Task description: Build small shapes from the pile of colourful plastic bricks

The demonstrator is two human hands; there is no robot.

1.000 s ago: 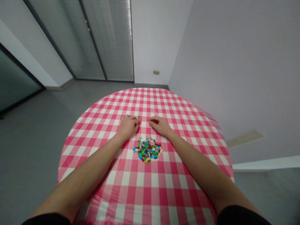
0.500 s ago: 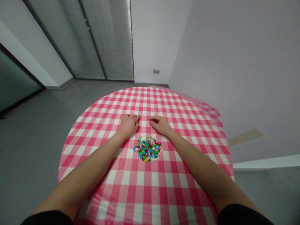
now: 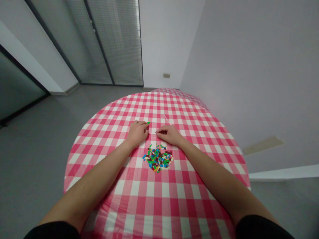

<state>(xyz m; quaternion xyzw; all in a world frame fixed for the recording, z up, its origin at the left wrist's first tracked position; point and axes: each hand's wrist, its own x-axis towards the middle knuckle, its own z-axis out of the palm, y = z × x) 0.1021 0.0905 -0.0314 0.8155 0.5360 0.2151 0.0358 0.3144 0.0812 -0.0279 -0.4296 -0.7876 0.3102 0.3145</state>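
A small heap of tiny coloured bricks [image 3: 157, 158] lies on the round table with a red-and-white checked cloth [image 3: 154, 199]. Both my hands rest on the cloth just beyond the heap. My left hand [image 3: 137, 132] has its fingers curled, and a small green brick [image 3: 148, 123] shows at its fingertips. A little to the right, my right hand [image 3: 168, 134] lies knuckles up with its fingers drawn into a pinch pointing at the left hand. What the pinch holds is too small to see. The fingertips of the two hands are a short gap apart.
The table stands close to a white wall on the right. Grey floor surrounds it on the left and behind. Glass doors with blinds [image 3: 112, 43] are at the back left. A fold of the cloth [image 3: 174, 91] rises at the far edge.
My right hand has slid slightly left toward the left hand, its fingers drawn closer together. The left hand and the heap stay in place.
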